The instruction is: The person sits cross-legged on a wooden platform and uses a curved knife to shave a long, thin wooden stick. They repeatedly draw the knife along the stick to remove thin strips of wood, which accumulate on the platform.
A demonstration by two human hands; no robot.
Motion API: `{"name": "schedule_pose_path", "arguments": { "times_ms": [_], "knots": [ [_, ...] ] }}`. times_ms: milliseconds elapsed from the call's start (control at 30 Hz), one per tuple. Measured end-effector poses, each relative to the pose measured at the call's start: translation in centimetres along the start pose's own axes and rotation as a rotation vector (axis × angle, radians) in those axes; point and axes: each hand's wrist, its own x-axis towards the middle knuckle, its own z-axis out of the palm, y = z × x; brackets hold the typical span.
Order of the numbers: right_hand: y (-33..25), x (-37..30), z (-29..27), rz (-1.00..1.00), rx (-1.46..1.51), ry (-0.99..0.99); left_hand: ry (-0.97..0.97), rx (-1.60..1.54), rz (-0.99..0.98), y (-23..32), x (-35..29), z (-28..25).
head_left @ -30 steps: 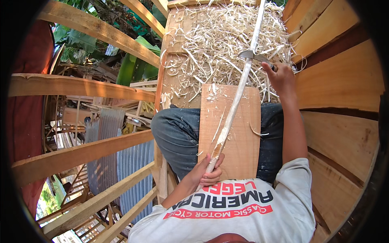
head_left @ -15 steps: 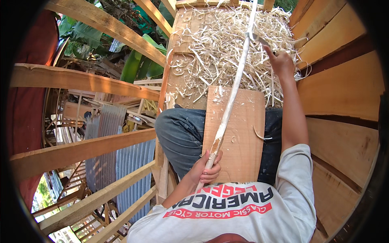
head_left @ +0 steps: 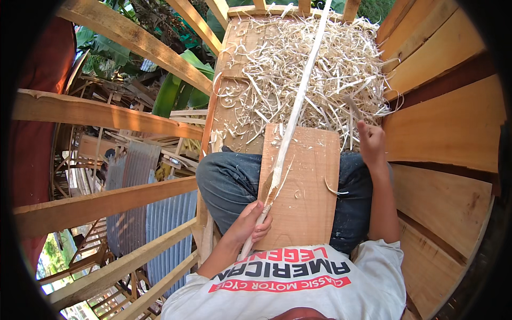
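My left hand (head_left: 253, 223) is wrapped around the near end of a long, pale, peeled wooden stick (head_left: 296, 109). From my hand the stick slants away over the board and beyond the shavings. Close to my fingers its surface has a rough brownish patch with a thin sliver standing off it. My right hand (head_left: 372, 141) is closed on a knife whose blade (head_left: 353, 108) points away from me, over the shavings. The knife is to the right of the stick, apart from it; its handle is hidden in my fist. A flat wooden board (head_left: 309, 202) lies across my lap under the stick.
Curled wood shavings (head_left: 336, 69) heap over the plank floor (head_left: 230, 101) ahead. Wooden panels (head_left: 442, 128) wall off my right. Railing slats (head_left: 106, 205) run along the left, with corrugated sheets (head_left: 170, 234) and stacked timber below, beyond them.
My right hand with the knife has drawn back toward me and away from the stick, where the blade was touching or close to it. The stick's far end has swung slightly left.
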Motion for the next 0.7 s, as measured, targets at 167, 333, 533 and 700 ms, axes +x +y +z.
{"name": "schedule_pose_path", "arguments": {
  "times_ms": [167, 333, 533, 700],
  "knots": [
    [-3.9, -5.3, 2.4, -0.163, -0.416, -0.196, 0.054, 0.215, 0.04, 0.7, -0.5, 2.0],
    [-2.9, -4.3, 3.2, -0.252, -0.479, -0.115, 0.109, 0.349, 0.055, 0.0, -1.2, 2.9],
    [-2.3, -1.3, 2.6, -0.305, -0.559, 0.006, 0.13, 0.401, 0.08, -0.3, -1.4, 3.5],
    [-2.4, 0.2, 3.3, -0.352, -0.587, 0.119, 0.132, 0.402, 0.152, -0.1, -1.8, 3.7]
  ]
}}
